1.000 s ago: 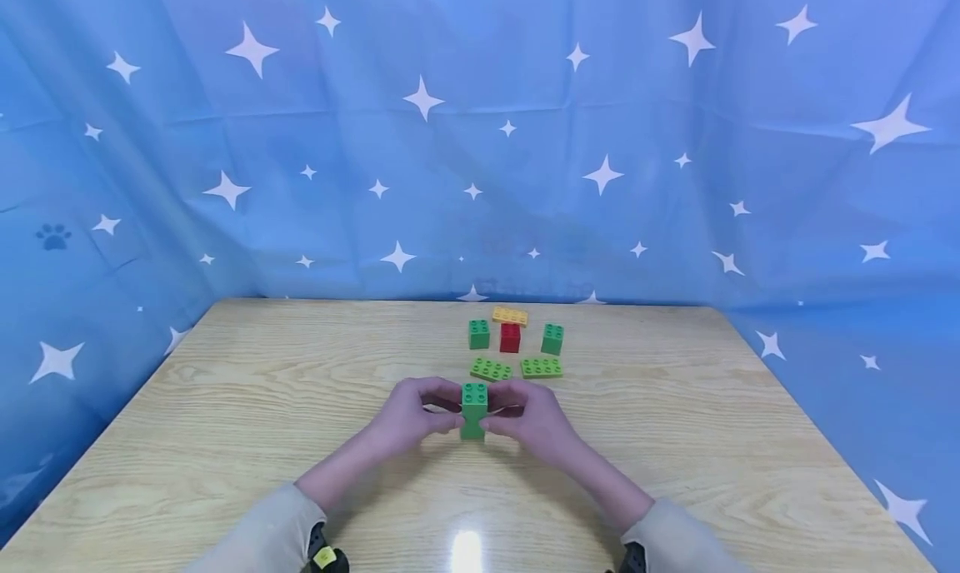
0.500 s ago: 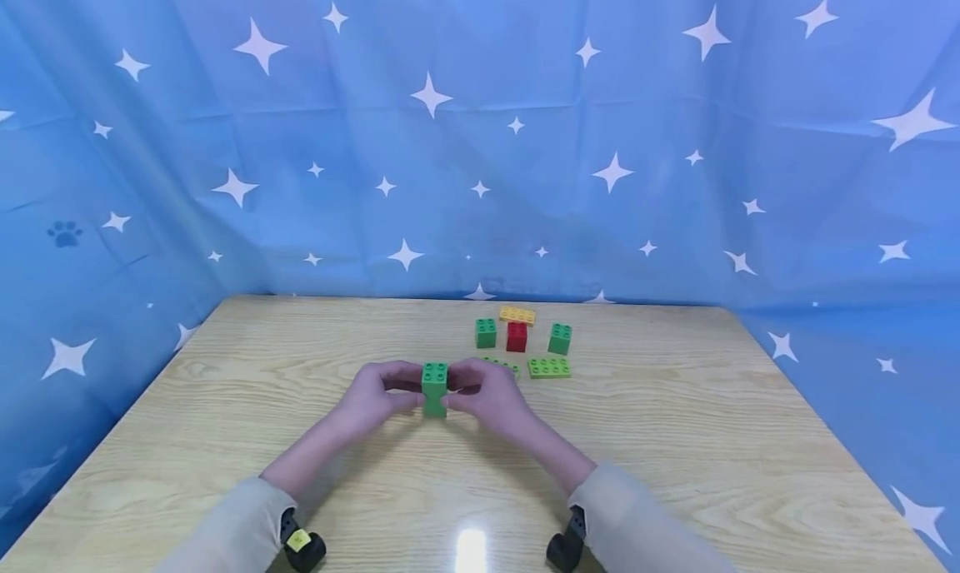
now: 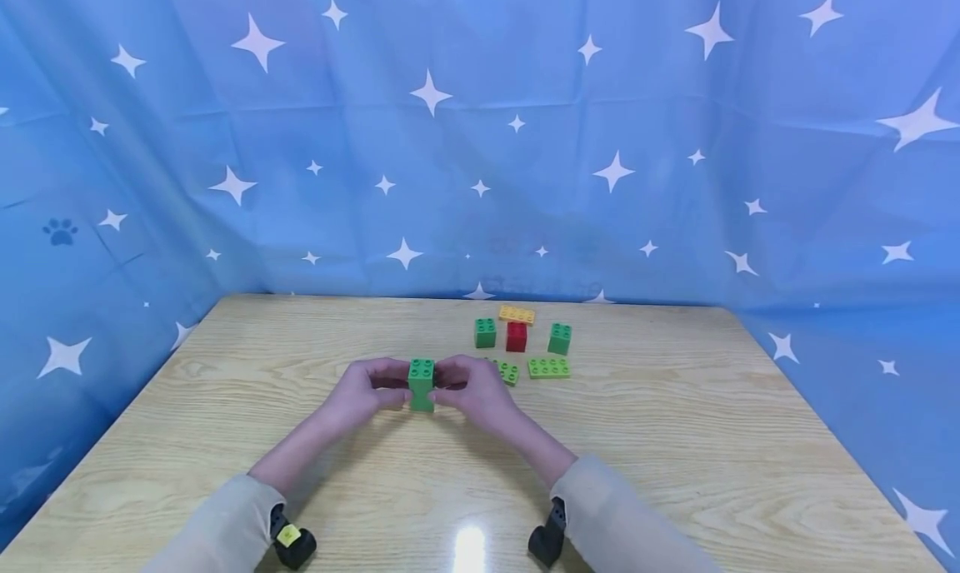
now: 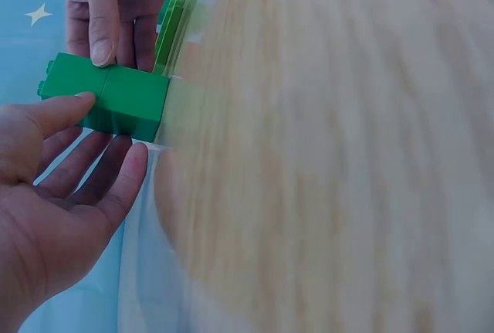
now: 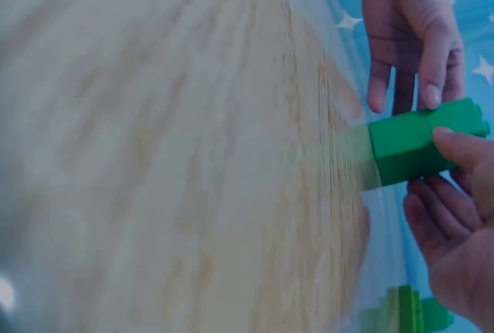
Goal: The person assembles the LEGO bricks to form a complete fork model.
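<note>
Two green toy bricks, joined end on end into a small tower (image 3: pixel 422 386), stand upright on the table left of the other bricks. From the left side, my left hand (image 3: pixel 354 396) pinches the tower between thumb and fingers. My right hand (image 3: pixel 478 395) pinches it from the opposite side, thumb on the near face. A fine seam between the two green bricks (image 4: pixel 116 93) shows in the left wrist view. The tower's foot meets its reflection on the tabletop in the right wrist view, where the lower green brick (image 5: pixel 397 147) is seen side on.
Beyond the right hand lie a light-green flat brick (image 3: pixel 510 374), partly hidden, and another light-green flat brick (image 3: pixel 549 368). Farther back are a green brick (image 3: pixel 485 333), a red brick (image 3: pixel 517 337), a second green brick (image 3: pixel 559 339) and a yellow flat brick (image 3: pixel 517 314). A starry curtain (image 3: pixel 480 140) hangs behind the table.
Both hands have shifted the green tower to the left and slightly away, keeping their grip on it. The loose bricks stay in place on the table; the head view has turned a little.
</note>
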`<state>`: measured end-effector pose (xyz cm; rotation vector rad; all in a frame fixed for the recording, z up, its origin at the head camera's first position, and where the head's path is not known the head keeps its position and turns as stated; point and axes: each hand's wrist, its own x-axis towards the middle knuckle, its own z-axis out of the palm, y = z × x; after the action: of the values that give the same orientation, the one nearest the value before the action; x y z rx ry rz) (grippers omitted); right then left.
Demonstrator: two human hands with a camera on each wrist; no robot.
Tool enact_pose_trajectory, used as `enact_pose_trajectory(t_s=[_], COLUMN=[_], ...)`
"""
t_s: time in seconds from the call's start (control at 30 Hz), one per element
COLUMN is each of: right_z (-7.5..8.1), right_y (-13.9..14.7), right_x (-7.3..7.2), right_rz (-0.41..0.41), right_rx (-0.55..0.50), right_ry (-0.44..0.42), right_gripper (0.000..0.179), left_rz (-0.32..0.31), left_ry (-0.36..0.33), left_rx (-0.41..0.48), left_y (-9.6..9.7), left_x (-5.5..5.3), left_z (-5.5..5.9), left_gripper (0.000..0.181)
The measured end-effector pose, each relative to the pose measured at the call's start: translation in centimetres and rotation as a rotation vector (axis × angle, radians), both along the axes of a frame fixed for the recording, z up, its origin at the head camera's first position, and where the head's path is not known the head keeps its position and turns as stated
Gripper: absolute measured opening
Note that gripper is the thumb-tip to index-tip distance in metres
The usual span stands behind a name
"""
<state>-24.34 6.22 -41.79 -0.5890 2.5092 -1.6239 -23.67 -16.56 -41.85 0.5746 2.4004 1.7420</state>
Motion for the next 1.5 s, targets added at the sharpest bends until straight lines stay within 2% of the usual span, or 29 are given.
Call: enact_pose_trajectory(t_s=[0.27, 0.37, 0.47, 0.63, 0.77, 0.93, 1.1, 1.23, 1.5], right_z=[0.0, 0.2, 0.6, 1.8, 2.9, 4.3, 5.1, 4.7, 3.1], right_y=[0.6, 1.3, 2.5, 5.3, 7.7, 10.5, 12.6, 13.9, 15.5], right_x=[0.1, 0.2, 0.4, 0.6, 0.9, 0.8, 0.5, 0.4, 0.2], right_rz=[-0.008, -0.015, -0.036, -0.082, -0.101, -0.125, -0.174, -0.180, -0.208], right_rx=[0.014, 0.027, 0.040, 0.021, 0.004, 0.006, 0.019, 0.052, 0.055], right_ry=[-0.039, -0.038, -0.031, -0.020, -0.002, 0.027, 0.025, 0.004, 0.009], right_gripper=[0.038, 0.041, 0.043, 0.044, 0.040, 0.043, 0.047, 0.049, 0.051], left_rz=[0.015, 0.029, 0.068, 0.124, 0.137, 0.124, 0.072, 0.020, -0.030], left_ry=[0.001, 0.005, 0.025, 0.123, 0.160, 0.180, 0.179, 0.144, 0.055], left_rx=[-0.025, -0.041, -0.067, -0.089, -0.049, 0.032, 0.110, 0.135, 0.134], left_y=[0.4, 0.4, 0.1, -0.3, -0.2, 0.6, 2.7, 5.3, 10.1], left_x=[0.1, 0.2, 0.3, 0.7, 1.1, 1.1, 1.4, 1.7, 1.7], left_z=[-0.2, -0.1, 0.4, 2.2, 4.0, 6.1, 7.5, 7.4, 5.5], left_gripper=[0.038, 0.046, 0.054, 0.060, 0.061, 0.062, 0.060, 0.059, 0.059])
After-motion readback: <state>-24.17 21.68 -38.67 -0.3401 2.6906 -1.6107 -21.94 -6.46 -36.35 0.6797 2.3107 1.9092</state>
